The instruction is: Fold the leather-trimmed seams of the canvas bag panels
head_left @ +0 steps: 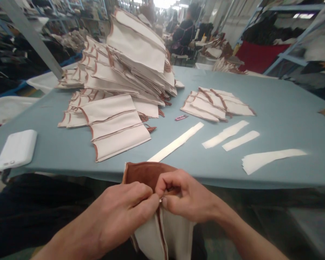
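Note:
In front of the table edge I hold a sewn piece (pixel 176 234), cream outside with a brown inner face and a brown seam down its middle. My left hand (pixel 124 209) pinches its upper edge beside the seam. Thumb and forefinger of my right hand (pixel 184 195) close on the same edge, just right of the seam. The fingertips nearly meet there, with a tiny pale bit between them that I cannot make out. Beyond my hands a long cream strip (pixel 177 142) lies on the table.
A tall stack of cream panels (pixel 135 47) stands back left, with one panel (pixel 116 126) lying in front. A smaller pile (pixel 218 104), pink thread snips (pixel 181 117) and several cream strips (pixel 271 159) lie rightward on the blue-green table (pixel 281 104). A white device (pixel 17 148) sits at left.

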Demonstrator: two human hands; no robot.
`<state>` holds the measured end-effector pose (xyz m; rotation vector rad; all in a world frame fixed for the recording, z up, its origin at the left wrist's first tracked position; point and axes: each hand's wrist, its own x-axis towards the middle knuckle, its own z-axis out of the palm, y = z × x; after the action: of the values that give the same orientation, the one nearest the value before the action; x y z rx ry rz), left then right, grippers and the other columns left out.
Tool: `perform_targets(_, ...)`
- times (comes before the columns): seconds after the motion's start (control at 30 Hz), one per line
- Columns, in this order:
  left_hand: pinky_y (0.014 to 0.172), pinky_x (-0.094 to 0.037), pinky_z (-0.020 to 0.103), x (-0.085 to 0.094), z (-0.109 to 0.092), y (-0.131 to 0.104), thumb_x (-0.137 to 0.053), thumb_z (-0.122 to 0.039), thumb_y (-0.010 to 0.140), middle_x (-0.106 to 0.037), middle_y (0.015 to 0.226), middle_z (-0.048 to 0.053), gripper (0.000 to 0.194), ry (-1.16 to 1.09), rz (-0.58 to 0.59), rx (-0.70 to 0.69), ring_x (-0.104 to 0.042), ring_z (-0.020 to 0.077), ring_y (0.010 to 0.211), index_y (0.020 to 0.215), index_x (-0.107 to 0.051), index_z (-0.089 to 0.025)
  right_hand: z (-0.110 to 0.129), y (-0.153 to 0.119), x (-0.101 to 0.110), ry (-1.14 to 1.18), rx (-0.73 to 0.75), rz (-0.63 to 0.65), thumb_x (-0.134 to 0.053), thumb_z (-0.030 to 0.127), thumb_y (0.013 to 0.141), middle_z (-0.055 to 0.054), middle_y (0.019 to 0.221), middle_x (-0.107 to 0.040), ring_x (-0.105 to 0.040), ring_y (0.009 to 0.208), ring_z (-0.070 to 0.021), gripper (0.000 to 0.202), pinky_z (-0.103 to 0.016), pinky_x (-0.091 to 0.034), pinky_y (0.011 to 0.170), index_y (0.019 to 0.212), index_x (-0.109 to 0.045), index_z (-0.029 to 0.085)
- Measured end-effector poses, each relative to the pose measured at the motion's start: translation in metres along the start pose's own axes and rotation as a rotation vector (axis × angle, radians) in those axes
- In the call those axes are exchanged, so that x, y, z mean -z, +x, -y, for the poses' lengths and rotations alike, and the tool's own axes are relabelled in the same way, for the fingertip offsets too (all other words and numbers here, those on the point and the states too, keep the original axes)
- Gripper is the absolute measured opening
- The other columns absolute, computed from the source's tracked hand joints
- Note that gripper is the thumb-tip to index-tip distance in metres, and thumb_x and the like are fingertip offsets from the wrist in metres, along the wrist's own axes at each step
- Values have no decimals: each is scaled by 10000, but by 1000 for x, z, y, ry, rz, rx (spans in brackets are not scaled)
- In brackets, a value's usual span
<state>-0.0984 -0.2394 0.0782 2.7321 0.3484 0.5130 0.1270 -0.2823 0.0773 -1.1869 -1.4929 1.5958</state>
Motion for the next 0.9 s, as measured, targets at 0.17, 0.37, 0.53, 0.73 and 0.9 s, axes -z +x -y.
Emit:
perform_targets(0.17,658,-438,264,-6,5,-1,-385,-114,1060,-682,847,3,285,100,58,0,-609,166,718,1236,-573,-236,-5,5,5,173,-64,92,-636,247,725,61,631,-499,-395,569,-82,95,-180,-300,510,747,-581,172)
perform_targets(0.37,698,-468,232,-3,1,4,-450,-140,1058,-712,898,8,187,-148,10,102,-653,150,765,1101,-611,-225,-7,0,1,41,-73,-26,-569,135,734,75,588,-471,-377,523,-77,46,-179,-282,480,736,-564,181)
perform_targets(0.53,772,-481,190,13,-3,7,-565,-229,1035,-749,1002,-44,157,-400,141,421,-689,128,883,1131,-673,-288,0,-9,-5,-348,200,-154,-543,67,714,53,649,-539,-430,571,-88,124,-213,-310,536,715,-573,188)
perform_targets(0.73,673,-413,246,10,7,9,-461,-176,1057,-669,800,-26,234,-269,131,188,-602,131,696,862,-583,-222,-2,-12,-9,-344,221,-175,-527,93,726,54,668,-550,-439,558,-88,120,-215,-319,529,755,-589,192)
perform_targets(0.9,647,-376,241,6,3,11,-487,-110,984,-608,711,-53,217,-277,44,169,-563,106,643,800,-530,-218,8,-11,2,-219,100,10,-522,160,835,44,725,-553,-459,619,-102,74,-214,-358,573,828,-589,191)
